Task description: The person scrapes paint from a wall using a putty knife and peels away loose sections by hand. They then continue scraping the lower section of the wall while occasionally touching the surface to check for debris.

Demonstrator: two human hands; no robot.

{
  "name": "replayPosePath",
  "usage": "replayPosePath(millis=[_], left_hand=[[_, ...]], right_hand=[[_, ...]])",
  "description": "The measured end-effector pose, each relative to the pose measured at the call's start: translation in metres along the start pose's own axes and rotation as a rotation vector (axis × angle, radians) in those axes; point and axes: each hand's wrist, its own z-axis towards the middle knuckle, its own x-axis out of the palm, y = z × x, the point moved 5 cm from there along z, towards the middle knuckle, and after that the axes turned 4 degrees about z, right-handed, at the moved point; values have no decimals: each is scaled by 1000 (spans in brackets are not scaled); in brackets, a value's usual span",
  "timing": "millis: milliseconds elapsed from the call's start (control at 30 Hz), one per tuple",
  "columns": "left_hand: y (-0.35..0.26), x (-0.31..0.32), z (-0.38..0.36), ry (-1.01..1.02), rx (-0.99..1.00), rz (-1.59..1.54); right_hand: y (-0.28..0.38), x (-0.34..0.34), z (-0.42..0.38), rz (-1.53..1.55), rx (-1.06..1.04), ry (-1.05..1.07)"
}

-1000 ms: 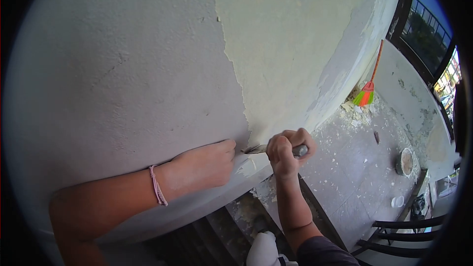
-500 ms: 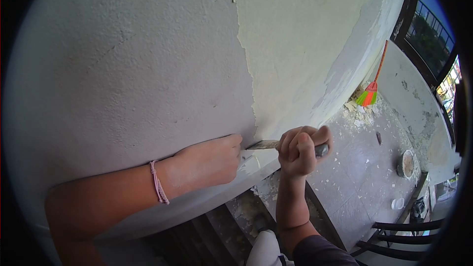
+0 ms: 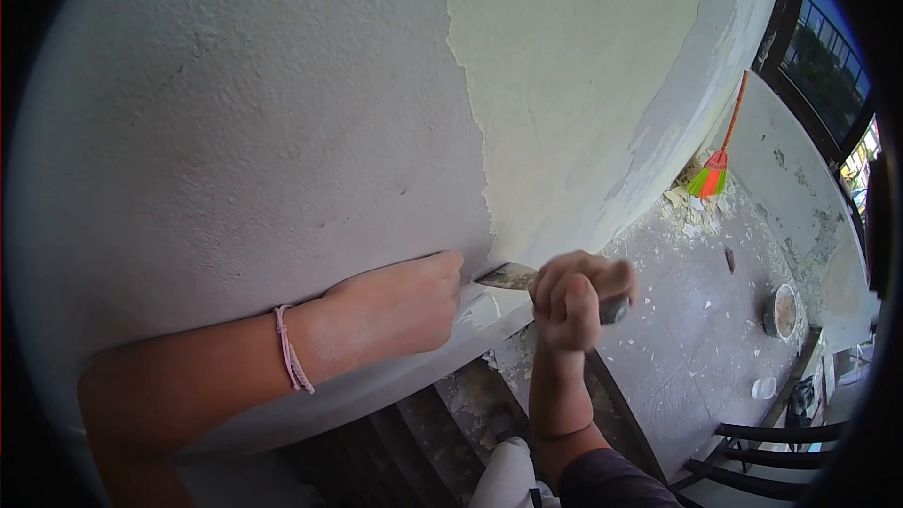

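Observation:
My right hand (image 3: 578, 296) is wrapped round the dark handle of a scraper (image 3: 509, 276), whose flat blade points left and touches the wall near the lower end of the ragged paint edge. Left of the blade tip, my left hand (image 3: 400, 306) rests against the grey painted wall (image 3: 282, 132) with its fingers curled in; whether anything is inside them is hidden. A pale braided band circles that wrist. Right of the ragged edge the wall shows a bare, pale greenish patch (image 3: 574, 66).
An orange and green broom (image 3: 710, 174) leans at the right, above paint flakes on the grey floor (image 3: 658, 339). A round bucket (image 3: 780, 311) and a clear container (image 3: 763, 388) stand farther right. Dark steps (image 3: 414, 442) and a black railing (image 3: 781, 434) lie below.
The scraper blade shows more of its flat face, and my right hand has tilted slightly. My left hand stays against the wall. The view has shifted a little.

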Motion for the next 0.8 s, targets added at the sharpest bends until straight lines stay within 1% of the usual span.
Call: replayPosePath(millis=[33,133,200,233,300,400,433,467,500,567,600,667,733,767,800], left_hand=[[-1,1,1,6,5,-4],[-1,2,2,17,13,-11],[1,1,1,16,-9,-12],[0,1,0,14,-13,-14],[0,0,1,-4,-6,-15],[-1,1,1,11,10,-13],[2,2,1,10,-2,7],[3,1,0,12,-14,22],[1,0,-1,12,-18,27],[-2,1,-1,20,4,0],[0,1,1,18,6,-5],[0,-1,1,10,5,-4],[3,1,-1,19,2,22],[2,1,-1,24,11,34],[0,1,0,25,25,43]], right_hand=[[-1,-8,4,56,55,3],[7,-9,5,140,-12,-20],[32,-3,10,276,-187,93],[15,-3,2,130,-65,-6],[-2,-5,-1,38,65,5],[8,-1,1,-10,131,-39],[26,4,6,2,-1,-28],[41,4,8,164,-82,67],[28,-1,0,-101,-66,17],[-1,0,-5,-46,110,-84],[-3,-5,1,38,162,-84],[8,-4,3,7,110,-70],[40,0,8,184,-148,54],[45,1,11,179,-189,45],[24,-4,7,86,-68,-34]])
